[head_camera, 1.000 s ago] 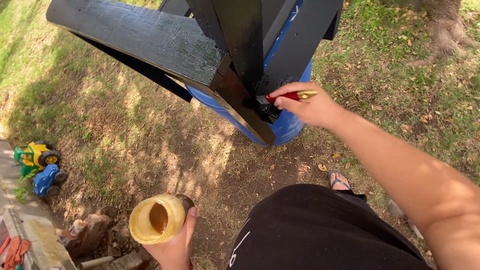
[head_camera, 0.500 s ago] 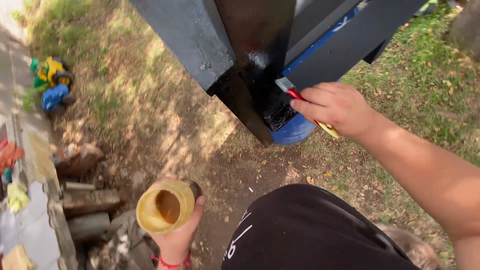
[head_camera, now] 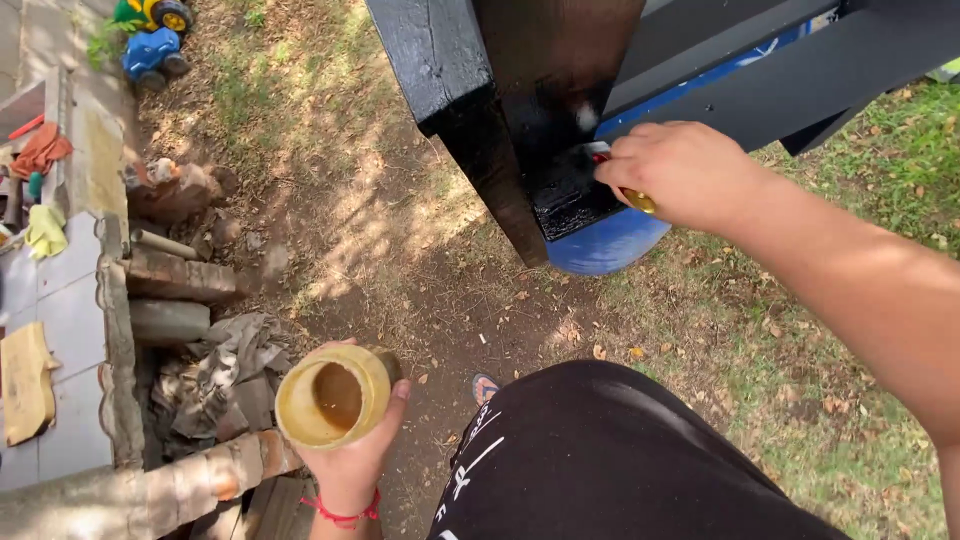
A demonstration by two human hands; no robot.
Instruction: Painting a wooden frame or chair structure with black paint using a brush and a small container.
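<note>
so the right hand (head_camera: 683, 172) has moved in closer against the black beam (head_camera: 520, 110) compared with a second back, when it sat out by the edge with the brush handle sticking sideways; now it's fisted tight around the paintbrush (head_camera: 612, 176) and the bristles are pressed onto the beam's lower face, right above the blue barrel (head_camera: 606, 243). That patch looks wet and glossy, so my read is the painting has gone from the corner onto the underside end of the beam. The left hand (head_camera: 352, 452) is wrapped around a yellow tin (head_camera: 333, 397), fingers curled round its side, held low and well off to the left of the beam, open mouth up, pretty much where it was before relative to the body. View has shifted too, so the brick and rag pile (head_camera: 215, 375) left of the beam shows more, and the toy tractor (head_camera: 152, 35) sits farther up in the corner
</note>
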